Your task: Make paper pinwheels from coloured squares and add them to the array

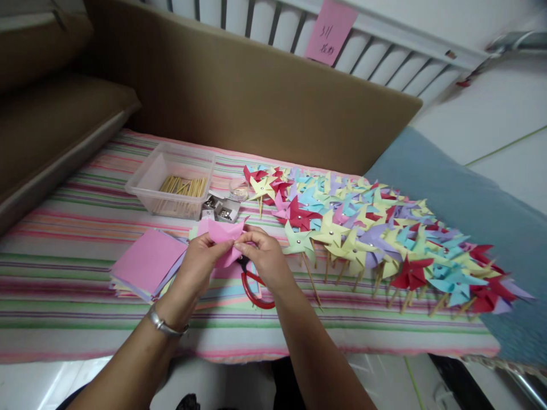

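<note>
A pink sheet of paper [225,230] with folded-in corners is between my two hands. My left hand [204,256] pinches its left side, thumb on top. On its right edge, the fingertips of my right hand [265,256] are pressed together. Red-handled scissors [252,290] lie just below my right hand, their blades partly hidden. To the left is a stack of coloured paper squares [149,262], pink on top. Finished paper pinwheels [333,233] on sticks lie in a dense pile to the right.
A clear plastic box [141,191] holds thin wooden sticks [183,187]. Beside it are small boxes of metal pins [224,210] and a small round clear container [239,189]. Everything lies on a striped cloth [77,273]. A brown board [256,91] stands behind, and brown cushions [55,125] sit at left.
</note>
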Motion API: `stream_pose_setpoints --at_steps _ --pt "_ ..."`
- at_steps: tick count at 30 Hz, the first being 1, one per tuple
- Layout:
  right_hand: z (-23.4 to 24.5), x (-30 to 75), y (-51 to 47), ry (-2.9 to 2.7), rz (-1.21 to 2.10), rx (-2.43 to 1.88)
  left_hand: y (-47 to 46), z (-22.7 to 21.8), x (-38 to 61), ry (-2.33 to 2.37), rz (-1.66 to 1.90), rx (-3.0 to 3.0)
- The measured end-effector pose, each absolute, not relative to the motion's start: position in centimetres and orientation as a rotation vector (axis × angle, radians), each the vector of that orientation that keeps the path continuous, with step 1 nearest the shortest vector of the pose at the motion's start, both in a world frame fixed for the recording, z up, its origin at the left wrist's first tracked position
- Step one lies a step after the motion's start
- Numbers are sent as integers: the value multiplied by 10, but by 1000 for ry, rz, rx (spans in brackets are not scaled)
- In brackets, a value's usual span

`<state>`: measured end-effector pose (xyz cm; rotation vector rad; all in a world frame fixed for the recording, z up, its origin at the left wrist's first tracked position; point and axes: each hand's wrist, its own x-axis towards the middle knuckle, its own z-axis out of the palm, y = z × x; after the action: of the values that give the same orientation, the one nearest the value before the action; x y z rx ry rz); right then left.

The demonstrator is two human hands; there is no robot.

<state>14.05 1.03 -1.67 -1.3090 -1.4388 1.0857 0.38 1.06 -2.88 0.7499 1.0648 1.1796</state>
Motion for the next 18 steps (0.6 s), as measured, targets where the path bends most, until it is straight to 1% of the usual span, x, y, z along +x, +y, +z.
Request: stream_pose_setpoints --at_steps 8,18 --pt "-16 135 8 -1336 1106 -1310 10 -24 3 1112 1206 782" --pt "-16 129 8 -1121 1189 -1326 17 -35 -2 1234 1157 778"
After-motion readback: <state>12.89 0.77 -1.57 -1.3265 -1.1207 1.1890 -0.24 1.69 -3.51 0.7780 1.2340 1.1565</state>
